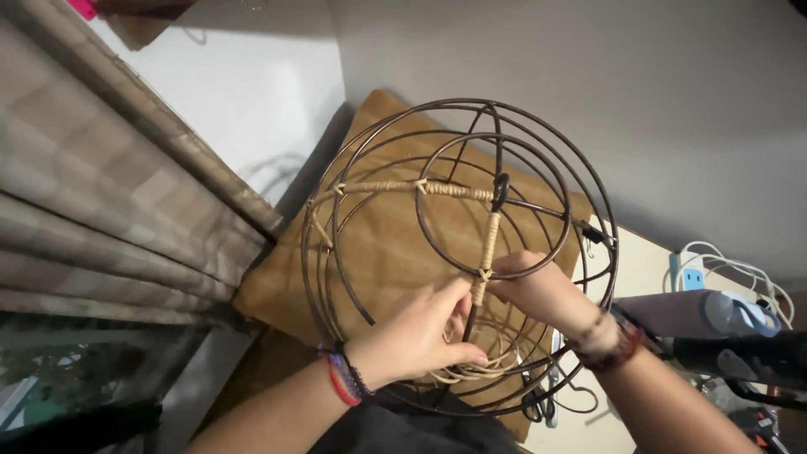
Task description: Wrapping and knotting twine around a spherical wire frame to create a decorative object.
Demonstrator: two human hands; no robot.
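**Both hands meet at the wire frame's wrapped rib**

The left hand (pixel 420 336) reaches up from below the wire frame (pixel 461 252), fingers curled, thumb stretched right along its lower rings. The right hand (pixel 538 290) comes in from the frame's right side, fingertips pinched at the wrapped rib. Both wrists wear bead bracelets.

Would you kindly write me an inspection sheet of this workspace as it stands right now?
Surface: brown cushion under the frame.
Job's things: dark wire frame, round, some ribs wrapped in tan cord; loose cord coil low inside.
Clutter: grey cylinder at right.
Grippers: left hand and right hand both pinch cord at a rib.
Cables: white cable by a power strip.
Surroundings: curtain at left, grey wall behind.
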